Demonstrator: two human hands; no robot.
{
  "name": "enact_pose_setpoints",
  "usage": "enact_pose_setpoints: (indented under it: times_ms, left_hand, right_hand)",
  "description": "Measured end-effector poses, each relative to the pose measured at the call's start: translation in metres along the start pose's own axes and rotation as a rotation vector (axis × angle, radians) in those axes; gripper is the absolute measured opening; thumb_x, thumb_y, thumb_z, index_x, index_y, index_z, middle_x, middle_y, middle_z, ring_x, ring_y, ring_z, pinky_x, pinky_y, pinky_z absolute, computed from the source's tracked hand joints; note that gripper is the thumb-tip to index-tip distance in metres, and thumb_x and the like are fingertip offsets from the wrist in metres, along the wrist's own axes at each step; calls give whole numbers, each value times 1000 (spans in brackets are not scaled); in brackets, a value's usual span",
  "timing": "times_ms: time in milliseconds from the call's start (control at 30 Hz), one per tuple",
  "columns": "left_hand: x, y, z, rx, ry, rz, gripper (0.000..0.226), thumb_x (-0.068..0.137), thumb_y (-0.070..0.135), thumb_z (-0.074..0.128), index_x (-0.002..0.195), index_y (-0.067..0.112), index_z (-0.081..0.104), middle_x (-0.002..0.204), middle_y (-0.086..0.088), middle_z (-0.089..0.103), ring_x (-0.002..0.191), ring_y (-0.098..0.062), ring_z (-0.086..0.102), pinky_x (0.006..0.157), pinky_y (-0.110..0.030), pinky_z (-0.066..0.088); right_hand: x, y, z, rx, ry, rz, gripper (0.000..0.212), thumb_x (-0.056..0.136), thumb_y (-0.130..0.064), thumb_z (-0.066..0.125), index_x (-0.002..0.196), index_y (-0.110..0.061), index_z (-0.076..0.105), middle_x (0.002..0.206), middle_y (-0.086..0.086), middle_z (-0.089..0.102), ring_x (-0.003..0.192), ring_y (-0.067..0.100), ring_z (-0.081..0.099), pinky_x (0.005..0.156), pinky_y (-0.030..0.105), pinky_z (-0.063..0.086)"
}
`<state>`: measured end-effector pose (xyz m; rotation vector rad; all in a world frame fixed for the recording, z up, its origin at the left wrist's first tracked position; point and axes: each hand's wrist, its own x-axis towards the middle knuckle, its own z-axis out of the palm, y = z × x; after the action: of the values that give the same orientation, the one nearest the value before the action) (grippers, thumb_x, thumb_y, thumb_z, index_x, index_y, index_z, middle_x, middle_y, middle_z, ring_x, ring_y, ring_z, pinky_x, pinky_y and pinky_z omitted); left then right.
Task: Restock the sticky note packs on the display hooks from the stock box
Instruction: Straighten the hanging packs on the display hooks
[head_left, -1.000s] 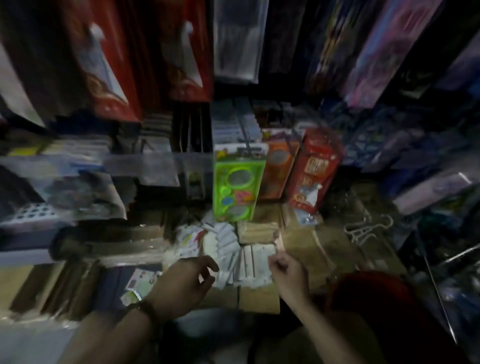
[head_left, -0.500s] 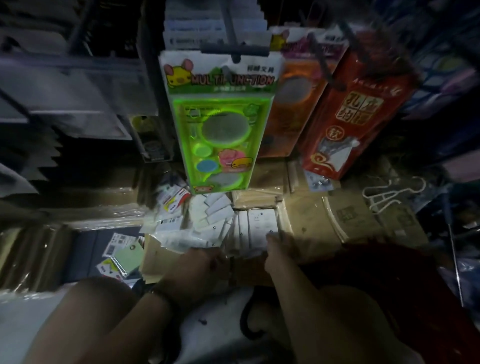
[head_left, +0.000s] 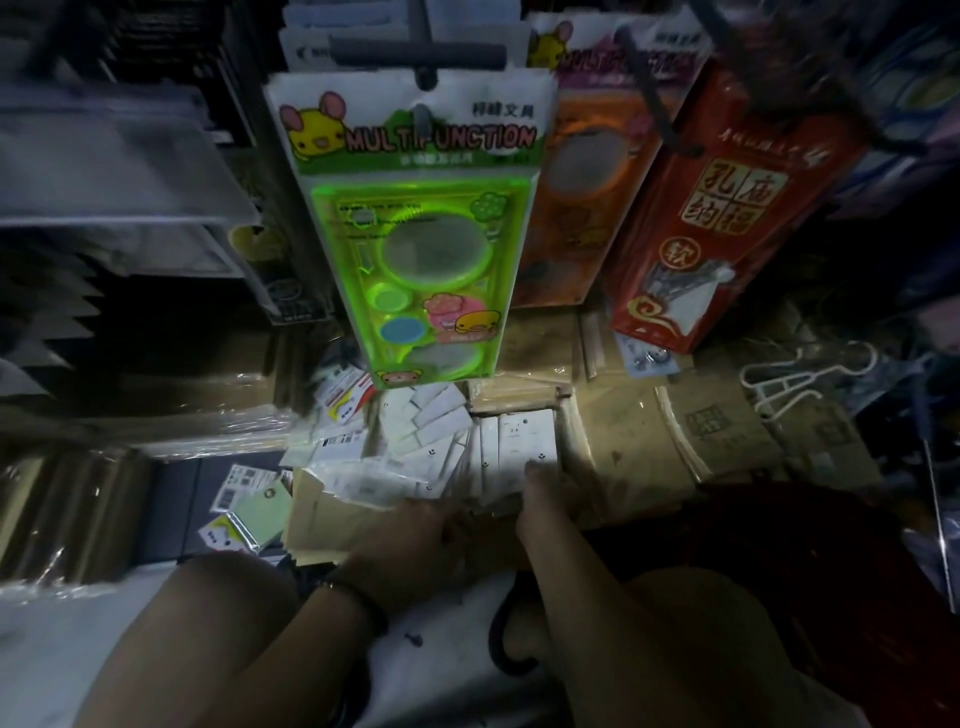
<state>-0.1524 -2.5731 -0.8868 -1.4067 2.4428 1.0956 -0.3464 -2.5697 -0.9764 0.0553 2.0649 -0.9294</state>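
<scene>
My left hand (head_left: 410, 535) and right hand (head_left: 543, 499) lay in the box (head_left: 322, 514) among packs (head_left: 524, 441). Neither grip showed (fingers buried, dim light).

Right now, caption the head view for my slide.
Left hand and right hand reach into the stock box of sticky note packs below a green pack.

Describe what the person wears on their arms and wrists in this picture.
Both the left forearm and the right forearm are bare, with no sleeves or gloves visible. A thin dark band circles the left wrist; nothing shows on the right wrist.
</scene>
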Motion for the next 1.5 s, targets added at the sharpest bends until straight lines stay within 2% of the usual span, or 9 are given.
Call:
enact_pose_setpoints:
  times_ms: [67, 200, 367, 500, 833, 1067, 1233, 1367, 1500]
  left_hand:
    - [0, -2, -3, -62, -8, 4, 33, 85, 54, 47, 107, 41, 67, 98, 8, 78, 91, -17, 74, 79, -43, 60]
    - [-5, 11, -17, -107, 32, -37, 21, 91, 37, 61, 105, 30, 76, 99, 3, 79, 94, -19, 73, 83, -39, 59]
    - [-15, 21, -22, -193, 43, 7, 10, 94, 26, 67, 90, 35, 70, 91, 7, 78, 86, -15, 71, 80, -37, 57]
    - [-28, 28, -18, -206, 75, -7, 21, 92, 28, 67, 80, 44, 61, 91, 7, 78, 86, -16, 73, 81, -37, 59]
    - [-38, -5, -21, -188, 62, -55, 40, 76, 53, 54, 104, 33, 74, 101, 7, 78, 92, -14, 73, 84, -38, 61]
    - [-36, 4, -28, -396, 220, -157, 47, 95, 46, 70, 136, 27, 58, 127, -3, 64, 110, -20, 67, 93, -32, 51]
    - [-54, 33, -27, -828, 249, -185, 79, 73, 87, 70, 138, 47, 51, 134, 2, 64, 102, -13, 74, 96, -45, 60]
    - [-103, 77, -53, -1159, 139, -27, 45, 95, 32, 78, 134, 33, 56, 100, 15, 81, 91, -2, 77, 75, -24, 62]
    - [-132, 99, -62, -1335, 104, 72, 75, 78, 31, 94, 139, 23, 52, 118, -14, 72, 105, -34, 74, 86, -48, 63]
  right_hand:
    - [-18, -3, -12, -172, 69, -144, 40, 111, -20, 47, 151, -16, 46, 155, 13, 47, 142, 28, 48, 110, 37, 45]
    - [-20, -6, -34, 323, 47, -26, 39, 109, -16, 53, 146, -4, 51, 142, 19, 61, 124, 36, 63, 85, 33, 53]
    - [-48, -13, -50, 591, 150, -96, 17, 98, -15, 74, 114, -19, 67, 109, 5, 72, 97, 33, 72, 82, 57, 65]
    - [-46, -13, -52, 604, 80, -14, 16, 95, -16, 76, 109, -16, 67, 114, 13, 72, 93, 37, 73, 58, 39, 65]
    - [-37, 11, -7, 591, -163, 190, 46, 94, -3, 71, 134, -19, 56, 132, 16, 59, 114, 41, 63, 73, 53, 67]
    - [-94, -4, -14, 649, -117, -25, 31, 99, -2, 65, 125, -18, 66, 118, 12, 70, 101, 35, 72, 55, 38, 64]
    - [-165, 14, -46, 383, -69, -476, 32, 80, -30, 72, 111, -35, 76, 105, -5, 81, 99, 22, 78, 85, 56, 65]
    - [-221, 23, -78, 236, 1, -781, 22, 93, -11, 77, 102, -31, 78, 98, -15, 80, 95, 4, 75, 89, 39, 61]
    - [-266, 22, -95, 126, 4, -992, 24, 90, -20, 72, 106, -37, 77, 100, -9, 77, 95, 8, 74, 82, 44, 62]
